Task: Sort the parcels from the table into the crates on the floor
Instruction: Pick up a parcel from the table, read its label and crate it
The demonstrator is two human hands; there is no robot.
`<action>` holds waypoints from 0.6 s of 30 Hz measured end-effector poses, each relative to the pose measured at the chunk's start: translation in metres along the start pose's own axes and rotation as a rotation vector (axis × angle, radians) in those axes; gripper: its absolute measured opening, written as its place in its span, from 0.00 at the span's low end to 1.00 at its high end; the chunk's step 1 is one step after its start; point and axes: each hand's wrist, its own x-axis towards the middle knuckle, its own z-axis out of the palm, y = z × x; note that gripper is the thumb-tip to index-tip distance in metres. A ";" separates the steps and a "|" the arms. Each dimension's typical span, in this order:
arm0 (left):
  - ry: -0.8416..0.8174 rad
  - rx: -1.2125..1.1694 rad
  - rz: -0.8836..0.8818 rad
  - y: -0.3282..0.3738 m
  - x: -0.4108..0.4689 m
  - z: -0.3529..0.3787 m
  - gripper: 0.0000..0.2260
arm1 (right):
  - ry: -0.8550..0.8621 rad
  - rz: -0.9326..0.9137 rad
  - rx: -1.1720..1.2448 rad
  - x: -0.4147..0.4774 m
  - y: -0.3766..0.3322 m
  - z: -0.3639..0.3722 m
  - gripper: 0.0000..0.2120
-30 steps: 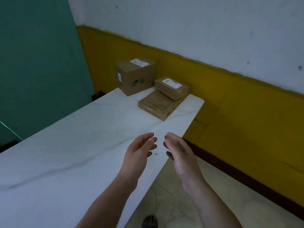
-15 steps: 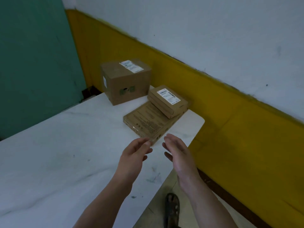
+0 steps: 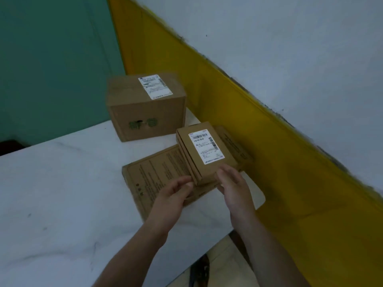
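Note:
Three cardboard parcels sit at the far end of the white table (image 3: 62, 193). A small labelled parcel (image 3: 205, 154) lies on top of a flat printed parcel (image 3: 157, 172). Behind them stands a large labelled box (image 3: 145, 106). Both my hands are at the near end of the small parcel. My left hand (image 3: 176, 193) pinches its near left corner. My right hand (image 3: 232, 183) has its fingers curled over the near right corner. No crate is in view.
A yellow and white wall (image 3: 269, 131) runs close along the table's right edge. A green wall (image 3: 51, 59) stands behind the table's far end. A strip of tiled floor (image 3: 223, 264) and a dark sandal (image 3: 200, 270) show below the table's near right edge.
I have moved closer to the parcels. Both hands have travelled forward from open air over the table edge onto the near end of the small parcel.

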 end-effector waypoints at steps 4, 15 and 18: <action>0.069 -0.017 -0.029 0.010 0.036 0.040 0.12 | 0.004 -0.017 -0.062 0.058 -0.006 -0.029 0.14; 0.243 -0.036 0.022 0.014 0.088 0.087 0.17 | -0.101 0.070 -0.246 0.136 0.000 -0.037 0.31; 0.248 -0.058 -0.011 0.011 0.092 0.091 0.18 | -0.155 0.073 -0.292 0.143 0.009 -0.036 0.27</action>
